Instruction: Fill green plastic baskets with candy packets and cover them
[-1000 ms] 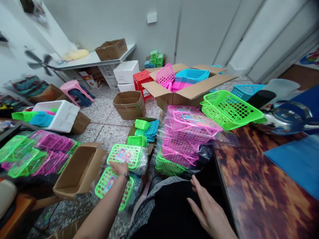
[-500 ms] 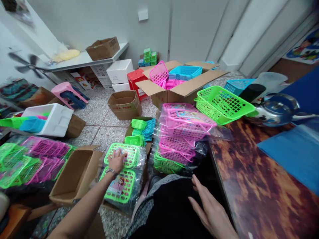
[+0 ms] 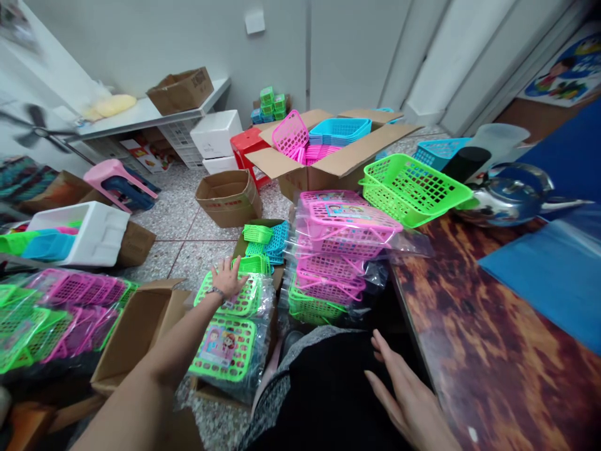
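Observation:
My left hand [image 3: 226,279] reaches out with fingers spread and rests on the far end of a bagged green plastic basket [image 3: 237,300]. A second bagged green basket [image 3: 225,349] with a cartoon label lies nearer to me, under my forearm. My right hand [image 3: 407,401] lies open and flat on my lap, holding nothing. Right of my left hand stands a stack of bagged pink and green baskets [image 3: 338,257]. Just beyond my left hand's fingers sit small green and blue baskets [image 3: 265,243] in a low box.
An open cardboard box [image 3: 134,335] stands at left beside more bagged baskets [image 3: 56,313]. A dark wooden table [image 3: 488,351] at right carries a green basket [image 3: 410,188], a kettle [image 3: 509,199] and blue sheets. Further boxes, stools and a white foam box [image 3: 96,228] crowd the floor.
My left hand has moved forward from the near green basket onto the far one and spread its fingers. The right hand has barely shifted on my lap.

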{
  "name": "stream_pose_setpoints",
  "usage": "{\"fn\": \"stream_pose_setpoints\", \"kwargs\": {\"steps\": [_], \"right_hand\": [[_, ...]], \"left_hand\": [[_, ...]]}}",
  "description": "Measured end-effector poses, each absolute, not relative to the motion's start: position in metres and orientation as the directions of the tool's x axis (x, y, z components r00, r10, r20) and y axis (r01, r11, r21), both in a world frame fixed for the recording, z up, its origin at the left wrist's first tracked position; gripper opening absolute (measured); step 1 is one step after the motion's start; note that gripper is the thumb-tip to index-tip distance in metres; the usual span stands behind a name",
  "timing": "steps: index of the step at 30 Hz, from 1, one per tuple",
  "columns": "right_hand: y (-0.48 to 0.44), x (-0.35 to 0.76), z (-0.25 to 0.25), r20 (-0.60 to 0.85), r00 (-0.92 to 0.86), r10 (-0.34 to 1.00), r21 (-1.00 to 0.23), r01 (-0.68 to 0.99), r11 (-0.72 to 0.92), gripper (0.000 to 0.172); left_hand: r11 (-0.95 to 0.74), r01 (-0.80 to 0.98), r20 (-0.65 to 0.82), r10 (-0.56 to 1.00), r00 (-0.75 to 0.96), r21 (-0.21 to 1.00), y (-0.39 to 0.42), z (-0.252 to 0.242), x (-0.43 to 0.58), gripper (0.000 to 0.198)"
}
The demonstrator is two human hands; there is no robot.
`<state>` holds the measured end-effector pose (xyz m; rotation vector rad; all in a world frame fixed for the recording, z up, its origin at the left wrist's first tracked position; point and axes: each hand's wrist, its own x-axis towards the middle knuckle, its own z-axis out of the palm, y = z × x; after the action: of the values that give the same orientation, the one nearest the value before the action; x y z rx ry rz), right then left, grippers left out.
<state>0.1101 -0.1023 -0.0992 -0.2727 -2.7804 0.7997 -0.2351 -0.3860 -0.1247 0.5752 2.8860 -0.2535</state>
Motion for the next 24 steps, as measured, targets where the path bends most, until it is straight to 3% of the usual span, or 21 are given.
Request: {"fn": "stream_pose_setpoints", "kwargs": {"steps": [7, 16, 24], "right_hand": [[-0.106, 0.117, -0.105, 0.153, -0.954, 0.256, -0.56, 0.13, 0.818, 0.059], [-0.11, 0.109, -0.104, 0.123, -0.964, 0.237, -0.571, 0.127, 0.811, 0.059], [-0.109, 0.106, -0.099, 0.109, -0.971, 0.213, -0.57, 0.114, 0.813, 0.058]], "left_hand": [[0.89, 0.451, -0.353, 0.399, -0.846, -0.075, -0.391, -0.145, -0.24, 0.041], [0.879, 0.476, -0.306, 0.444, -0.842, -0.033, -0.443, -0.144, -0.215, 0.041], [0.863, 0.505, -0.245, 0.493, -0.835, 0.017, -0.441, -0.15, -0.208, 0.046]]}}
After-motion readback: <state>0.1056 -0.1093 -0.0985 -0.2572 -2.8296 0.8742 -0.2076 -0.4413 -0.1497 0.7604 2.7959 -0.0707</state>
